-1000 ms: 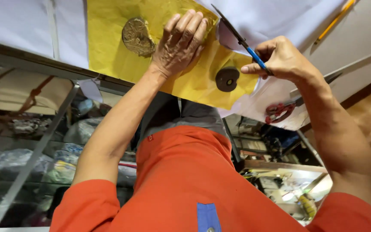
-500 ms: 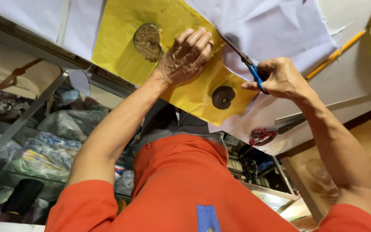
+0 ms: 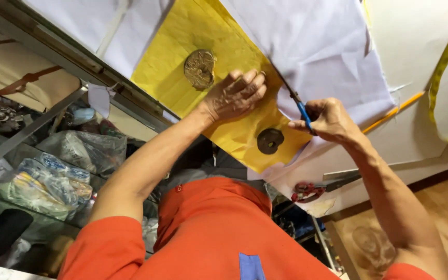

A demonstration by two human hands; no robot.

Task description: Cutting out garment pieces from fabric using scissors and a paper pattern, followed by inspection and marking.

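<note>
A sheet of yellow pattern paper [image 3: 224,31] lies across the upper middle of the frame on a pale table [image 3: 416,135], with white fabric [image 3: 327,52] over its right part. Two dark round weights rest on the paper, a larger brass-coloured weight [image 3: 199,68] toward the upper left and a smaller dark weight [image 3: 270,140] near the lower edge, seemingly to keep the sheet from sliding. The left hand [image 3: 233,96] lies flat on the paper between them, fingers pressed together and pointing to the upper right, likely pinning it beside the cutting line. The right hand [image 3: 329,120] is curled around blue-handled scissors [image 3: 297,106], whose blades run up along the fabric's edge. Both forearms stretch up from orange sleeves. A yellow pencil [image 3: 392,112] and a yellow measuring tape [image 3: 444,67] lie to the right; red-handled shears [image 3: 312,189] sit near the table's lower edge.
</note>
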